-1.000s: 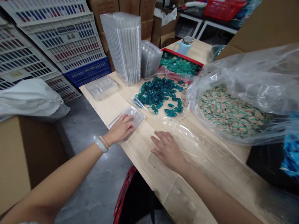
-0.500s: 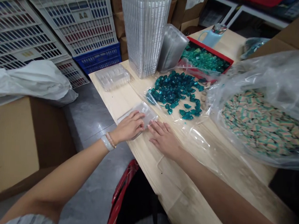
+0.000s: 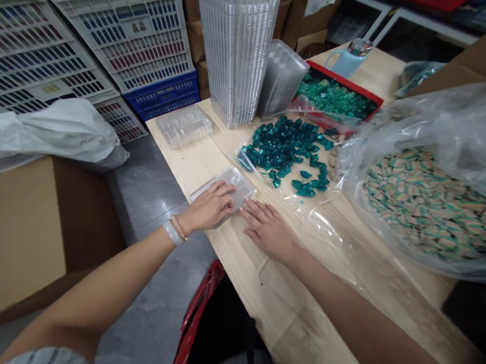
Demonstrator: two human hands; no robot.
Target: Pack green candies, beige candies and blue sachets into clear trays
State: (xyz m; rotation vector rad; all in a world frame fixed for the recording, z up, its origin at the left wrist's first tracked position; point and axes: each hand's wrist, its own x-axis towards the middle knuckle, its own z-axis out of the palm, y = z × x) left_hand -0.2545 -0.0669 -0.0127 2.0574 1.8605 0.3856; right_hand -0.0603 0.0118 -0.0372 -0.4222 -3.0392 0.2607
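Note:
A small clear plastic tray (image 3: 230, 182) lies near the left edge of the wooden table (image 3: 314, 294). My left hand (image 3: 209, 207) rests on the tray's near end, fingers curled over it. My right hand (image 3: 267, 228) lies flat on the table beside it, fingers stretched out, fingertips touching the tray's right edge. Just beyond the tray a heap of teal wrapped candies (image 3: 287, 149) lies on a clear plastic sheet.
A tall stack of clear trays (image 3: 235, 51) and a shorter stack (image 3: 281, 78) stand at the back. Another clear tray (image 3: 183, 125) lies far left. A red bin of green candies (image 3: 332, 97), a blue mug (image 3: 347, 60) and a big bag of striped candies (image 3: 425, 197) are on the right.
My right hand slid left across the table until its fingertips reached the clear tray. My left hand stayed on the tray. The camera dipped lower and closer.

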